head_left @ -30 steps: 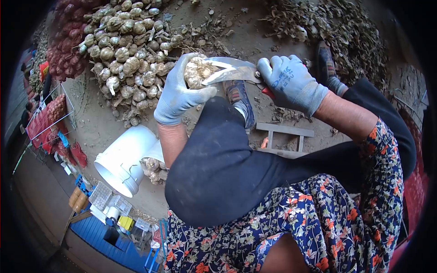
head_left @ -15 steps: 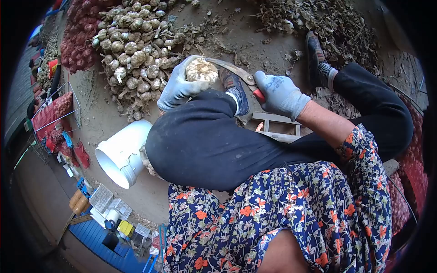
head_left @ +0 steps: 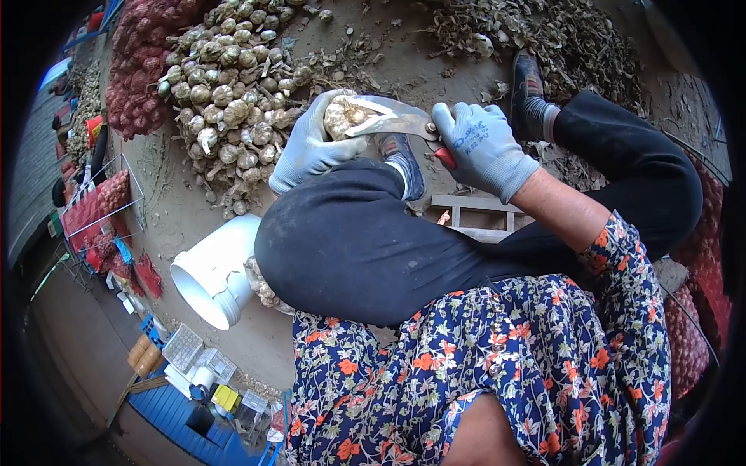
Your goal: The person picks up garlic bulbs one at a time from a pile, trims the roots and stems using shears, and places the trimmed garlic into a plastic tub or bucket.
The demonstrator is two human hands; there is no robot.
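Note:
My left hand (head_left: pixel 301 154), in a pale grey glove, is wrapped round a garlic bulb (head_left: pixel 339 119) above my bent knee. In my right hand (head_left: pixel 486 151), gloved the same way, is a pair of shears (head_left: pixel 406 124) with a red handle. Their blades are spread apart and point left, with the tips at the bulb's right side. A pale stem or root piece shows between the blades. Just beyond the left hand lies a heap of garlic bulbs (head_left: pixel 233 113).
A white bucket (head_left: pixel 221 260) lies tipped on its side left of my knee. Red mesh sacks (head_left: pixel 140 70) stand beyond the garlic heap. Dry trimmings (head_left: pixel 575 62) are piled at the far right, near my shoe (head_left: pixel 528 81). A low wooden frame (head_left: pixel 474 211) sits under my legs.
The shears have opened, and their blades have come round the bulb's right side. The bulb has turned in my left hand, and my right hand's fingers have loosened on the handle.

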